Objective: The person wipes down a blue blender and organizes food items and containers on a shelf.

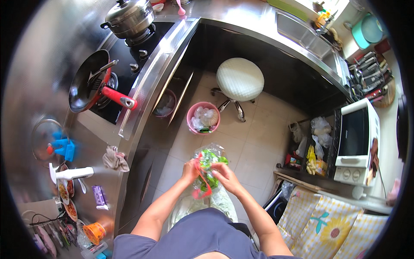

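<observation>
In front of my lap, a clear plastic bag [212,150] holds green leafy vegetables [207,186]. My left hand [190,171] grips the bag's edge beside a red strip [203,181] that hangs down in a loop. Bent fingers of my right hand [226,176] touch the leaves at the other side of the bag; whether they pinch a leaf is blurred. Beyond the bag, a pink waste bin [190,127] on the tiled floor contains crumpled plastic bags [203,116].
A round white stool [240,79] stands past the bin. On the left counter are a red-handled frying pan [89,81], a steel pot [129,19], a cloth [115,158] and a white spray bottle [74,173]. To the right are a white toaster oven [355,136] and a sunflower-patterned cover [333,223].
</observation>
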`<state>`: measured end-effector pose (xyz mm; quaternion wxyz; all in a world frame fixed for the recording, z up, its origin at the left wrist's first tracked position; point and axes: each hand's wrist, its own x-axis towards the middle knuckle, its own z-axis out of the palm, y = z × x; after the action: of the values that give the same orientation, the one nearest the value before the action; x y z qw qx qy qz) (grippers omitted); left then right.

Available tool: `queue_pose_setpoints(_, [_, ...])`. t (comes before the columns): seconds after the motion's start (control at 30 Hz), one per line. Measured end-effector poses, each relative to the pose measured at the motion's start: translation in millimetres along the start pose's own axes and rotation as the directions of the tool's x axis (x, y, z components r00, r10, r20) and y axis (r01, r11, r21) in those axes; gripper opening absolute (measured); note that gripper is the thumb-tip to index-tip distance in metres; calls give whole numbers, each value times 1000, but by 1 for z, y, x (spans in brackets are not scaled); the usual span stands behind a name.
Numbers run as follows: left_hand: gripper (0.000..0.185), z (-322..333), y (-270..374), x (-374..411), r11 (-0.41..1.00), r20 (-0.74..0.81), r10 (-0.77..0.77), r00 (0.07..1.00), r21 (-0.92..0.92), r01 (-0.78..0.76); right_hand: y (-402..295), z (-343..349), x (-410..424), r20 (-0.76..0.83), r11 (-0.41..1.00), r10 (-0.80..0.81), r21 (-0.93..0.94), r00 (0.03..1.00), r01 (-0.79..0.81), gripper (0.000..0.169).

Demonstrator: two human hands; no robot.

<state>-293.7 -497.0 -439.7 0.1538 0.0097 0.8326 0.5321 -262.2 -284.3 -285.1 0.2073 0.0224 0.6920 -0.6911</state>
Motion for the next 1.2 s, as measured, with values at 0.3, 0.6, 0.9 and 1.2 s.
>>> queue_pose_setpoints(0.3, [37,-6,25,118,977,-77,121,990,187,-105,61,-28,153,-28,766,-180,-631,983,122,102])
queue_pose_setpoints(0.6, [93,-33,-51,207,931,-233,-364,902,-118,346,175,-54,302,85,875,-70,-474,994,102,94])
queue_pose_setpoints(0.9, [106,-39,-78,269,983,-477,-177,861,-38,181,267,-96,431,-80,926,360,-95,930,-366,64])
queue_pose_setpoints(1.2, [98,-54,-29,261,993,-531,-84,843,-114,27,346,-90,469,-266,650,259,-664,929,-371,49])
